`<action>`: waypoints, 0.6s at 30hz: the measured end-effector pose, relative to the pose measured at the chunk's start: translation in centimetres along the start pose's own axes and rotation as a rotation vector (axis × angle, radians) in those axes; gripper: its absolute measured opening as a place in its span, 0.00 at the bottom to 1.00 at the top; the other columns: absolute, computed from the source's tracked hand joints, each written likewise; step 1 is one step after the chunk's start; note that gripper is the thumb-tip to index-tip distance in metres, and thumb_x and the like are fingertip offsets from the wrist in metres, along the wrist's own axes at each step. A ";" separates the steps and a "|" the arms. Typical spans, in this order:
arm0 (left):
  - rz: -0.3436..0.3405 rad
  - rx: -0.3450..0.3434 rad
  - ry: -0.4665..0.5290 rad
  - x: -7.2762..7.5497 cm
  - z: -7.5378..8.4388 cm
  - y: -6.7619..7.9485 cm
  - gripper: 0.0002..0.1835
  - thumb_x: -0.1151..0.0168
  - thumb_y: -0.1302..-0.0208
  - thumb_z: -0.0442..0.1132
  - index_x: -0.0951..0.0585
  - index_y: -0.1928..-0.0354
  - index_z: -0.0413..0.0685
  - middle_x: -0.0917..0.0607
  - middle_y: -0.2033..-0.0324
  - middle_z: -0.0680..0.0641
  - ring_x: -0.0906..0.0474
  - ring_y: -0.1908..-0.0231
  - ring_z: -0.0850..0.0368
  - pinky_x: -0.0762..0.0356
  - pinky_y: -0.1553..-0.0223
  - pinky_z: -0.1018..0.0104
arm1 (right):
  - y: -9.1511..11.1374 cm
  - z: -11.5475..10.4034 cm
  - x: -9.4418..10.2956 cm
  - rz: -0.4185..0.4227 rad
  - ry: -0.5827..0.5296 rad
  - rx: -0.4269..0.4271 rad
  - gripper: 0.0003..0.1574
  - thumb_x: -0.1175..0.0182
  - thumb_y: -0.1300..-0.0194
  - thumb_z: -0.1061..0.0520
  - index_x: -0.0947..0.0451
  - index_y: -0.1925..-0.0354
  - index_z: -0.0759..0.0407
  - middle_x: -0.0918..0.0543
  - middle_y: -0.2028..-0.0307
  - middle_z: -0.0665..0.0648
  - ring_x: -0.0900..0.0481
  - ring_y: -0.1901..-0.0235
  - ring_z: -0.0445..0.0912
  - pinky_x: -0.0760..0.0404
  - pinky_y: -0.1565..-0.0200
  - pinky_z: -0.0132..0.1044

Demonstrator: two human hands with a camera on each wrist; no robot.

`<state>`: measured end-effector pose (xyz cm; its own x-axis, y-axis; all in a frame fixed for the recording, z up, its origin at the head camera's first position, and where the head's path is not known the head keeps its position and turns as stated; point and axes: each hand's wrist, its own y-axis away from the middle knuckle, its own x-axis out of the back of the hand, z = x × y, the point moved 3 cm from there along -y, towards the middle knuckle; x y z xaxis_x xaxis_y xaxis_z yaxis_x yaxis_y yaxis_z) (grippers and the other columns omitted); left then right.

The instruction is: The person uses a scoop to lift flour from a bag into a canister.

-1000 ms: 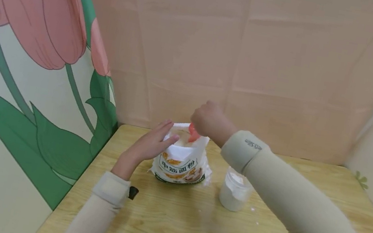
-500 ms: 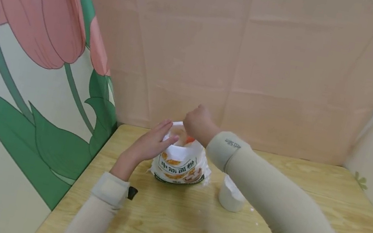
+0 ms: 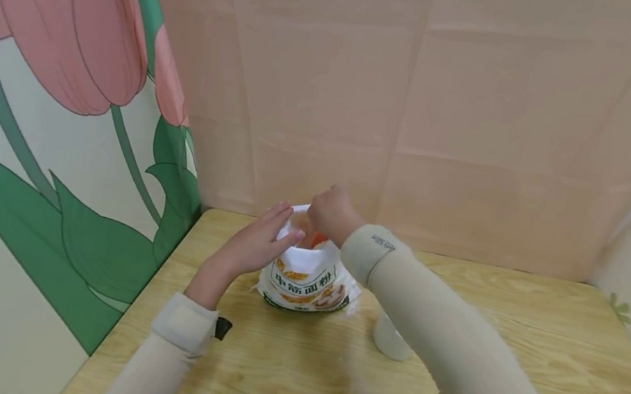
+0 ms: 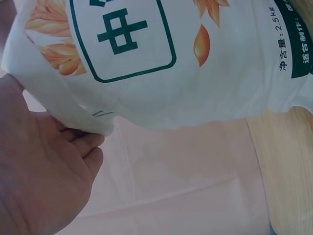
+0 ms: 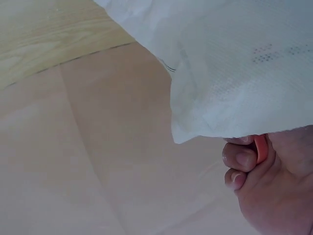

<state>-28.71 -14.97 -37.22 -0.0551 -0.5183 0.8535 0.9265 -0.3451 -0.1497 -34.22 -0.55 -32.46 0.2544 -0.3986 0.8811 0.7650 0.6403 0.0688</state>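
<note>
A white flour bag (image 3: pixel 303 283) with green lettering and orange wheat pictures stands upright on the table, its top open. My left hand (image 3: pixel 250 245) holds the bag's left rim, thumb over the opening and fingers along the outer side. In the left wrist view the curled fingertips of the left hand (image 4: pixel 44 171) meet the bag's edge. My right hand (image 3: pixel 334 214) is at the right of the opening, gripping a red handle (image 5: pixel 261 149). A red piece of the same tool (image 3: pixel 317 239) shows inside the bag's mouth; its lower end is hidden, so its full shape cannot be seen.
A whitish container (image 3: pixel 389 340) stands right of the bag, mostly hidden under the right forearm. White powder smears the wooden table (image 3: pixel 269 386). A pinkish-beige sheet (image 3: pixel 310 83) hangs behind, and a tulip-painted wall (image 3: pixel 48 129) borders the left.
My right hand has moved left and lower, taking the red tool deeper into the bag. The right forearm now covers more of the container. The left hand stays in place.
</note>
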 end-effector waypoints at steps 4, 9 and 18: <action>-0.004 0.008 -0.005 -0.1 -0.2 0.2 0.46 0.62 0.26 0.71 0.46 0.20 0.44 0.48 0.20 0.46 0.58 0.21 0.54 0.53 0.22 0.51 | -0.1 0.2 -0.9 0.046 -0.103 0.025 0.08 0.36 0.34 0.59 0.12 0.59 0.54 0.11 0.62 0.52 0.16 0.61 0.48 0.23 0.41 0.46; -0.014 0.014 0.014 -0.2 -0.3 0.0 0.46 0.60 0.26 0.70 0.46 0.20 0.44 0.48 0.20 0.45 0.57 0.21 0.54 0.53 0.23 0.50 | 0.2 1.6 -1.5 -0.044 -0.314 -0.018 0.10 0.42 0.29 0.58 0.13 0.57 0.55 0.12 0.54 0.53 0.18 0.51 0.51 0.31 0.33 0.51; -0.019 0.023 0.018 -0.2 -0.5 -0.6 0.47 0.61 0.27 0.72 0.46 0.20 0.47 0.49 0.20 0.48 0.58 0.20 0.55 0.53 0.23 0.50 | -0.4 2.8 -1.9 -0.219 -0.402 0.014 0.14 0.47 0.23 0.51 0.19 0.49 0.53 0.17 0.49 0.55 0.23 0.50 0.53 0.24 0.41 0.50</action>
<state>-29.43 -15.10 -37.57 -0.0790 -0.5260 0.8468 0.9337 -0.3367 -0.1221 -36.66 1.76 -32.83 -0.1645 -0.2408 0.9565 0.7665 0.5792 0.2776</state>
